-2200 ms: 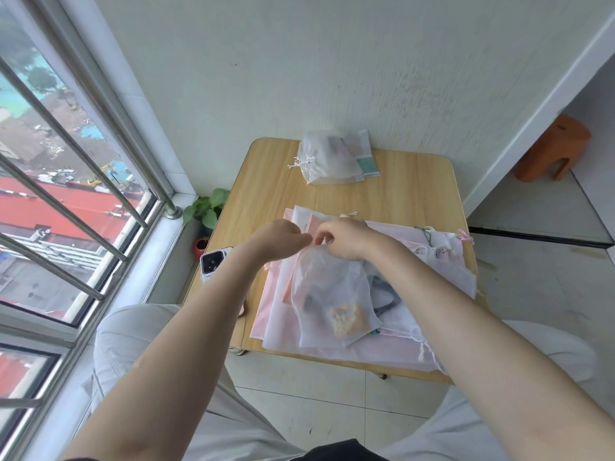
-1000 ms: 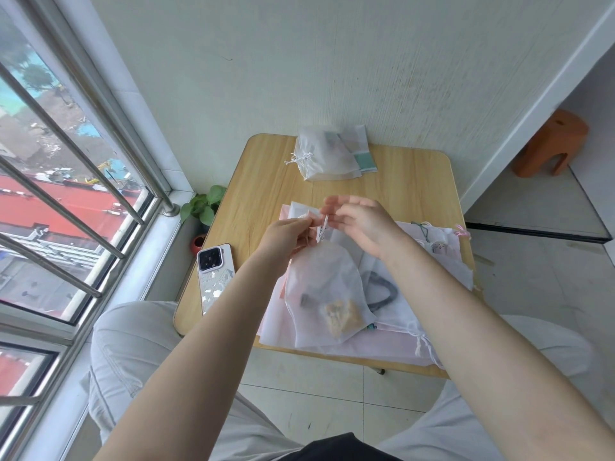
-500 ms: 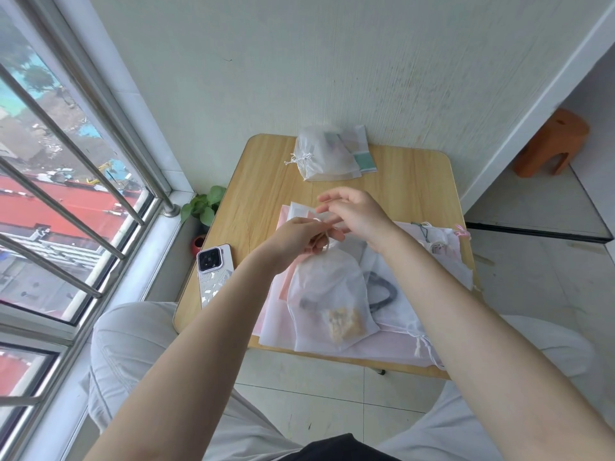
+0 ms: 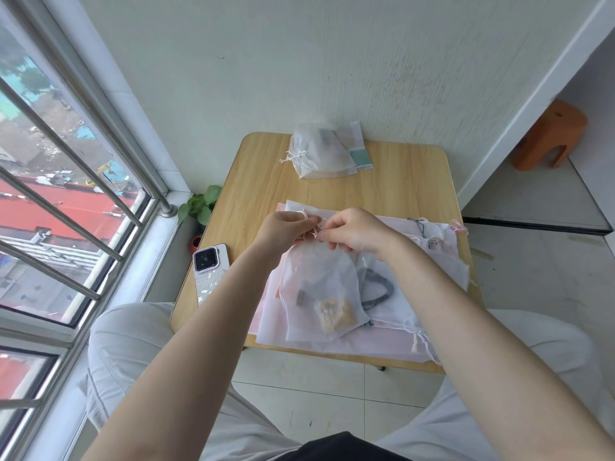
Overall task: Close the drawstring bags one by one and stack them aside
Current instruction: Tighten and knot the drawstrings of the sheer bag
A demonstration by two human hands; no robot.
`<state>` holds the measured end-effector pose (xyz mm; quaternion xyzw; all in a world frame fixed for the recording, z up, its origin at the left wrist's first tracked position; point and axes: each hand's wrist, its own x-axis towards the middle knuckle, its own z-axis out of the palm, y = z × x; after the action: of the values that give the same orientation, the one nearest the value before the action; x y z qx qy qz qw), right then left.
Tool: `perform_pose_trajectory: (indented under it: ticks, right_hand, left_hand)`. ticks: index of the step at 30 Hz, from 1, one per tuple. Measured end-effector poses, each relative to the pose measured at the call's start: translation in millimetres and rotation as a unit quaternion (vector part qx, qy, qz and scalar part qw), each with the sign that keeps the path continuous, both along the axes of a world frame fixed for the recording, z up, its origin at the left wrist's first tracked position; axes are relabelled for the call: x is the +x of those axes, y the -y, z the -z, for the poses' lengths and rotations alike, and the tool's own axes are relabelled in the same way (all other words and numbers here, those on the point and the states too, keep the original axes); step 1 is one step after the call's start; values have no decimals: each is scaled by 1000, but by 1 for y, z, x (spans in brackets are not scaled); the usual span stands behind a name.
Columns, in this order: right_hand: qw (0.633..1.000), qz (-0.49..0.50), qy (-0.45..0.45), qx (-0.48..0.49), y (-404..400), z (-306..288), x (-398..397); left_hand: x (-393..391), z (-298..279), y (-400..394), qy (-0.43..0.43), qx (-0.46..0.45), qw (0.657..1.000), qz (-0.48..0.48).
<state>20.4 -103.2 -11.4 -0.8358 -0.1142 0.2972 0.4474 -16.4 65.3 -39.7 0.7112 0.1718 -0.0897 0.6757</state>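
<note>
a small wooden table [image 4: 392, 181] stands against the wall, with a barred window [image 4: 66, 201] on the left and an orange stool [image 4: 545, 141] off to the right on the tiled floor. a phone [image 4: 209, 274] lies face down near the table's left edge, and a little plant [image 4: 199, 204] peeks up between table and window. at the far edge sits a closed bag [image 4: 316, 154], cord knotted, resting on a folded cloth [image 4: 357, 148]. nearer the person, a pile [image 4: 432, 261] of sheer pink and white bags covers the front half of the table, one of them showing a dark cable [image 4: 379, 287] through the fabric. on top of the pile lies the bag [image 4: 319, 294] being worked on, holding a dark item and something tan. its gathered neck sits right at the fingertips: the left hand [image 4: 286, 227] and right hand [image 4: 356, 231] meet just above it, both pinched on the white cord [image 4: 311, 227], thumbs and forefingers closed. the strands look looped between the two hands, though they are too fine to tell exactly. both forearms reach in over the person's lap.
</note>
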Motion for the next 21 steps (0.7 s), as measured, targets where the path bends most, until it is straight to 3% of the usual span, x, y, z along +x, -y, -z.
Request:
perform_pose_trajectory:
  ticks: [5,8,12,21]
  right_hand:
    - [999,17,30,-27,-1,8,4]
    - [997,69,45,5,-3,8,7]
    - [997,52,-2,63,-9,11,7]
    - [985,64,-96,131,-7,18,12]
  left_hand:
    - [-4,-5,-5,-3,-13,998,54]
    - [-3,-7,-8,12,46,995,88]
    - [-6,-14,-5,45,119,984,121]
    - [-13,-12,3,154,272,950,10]
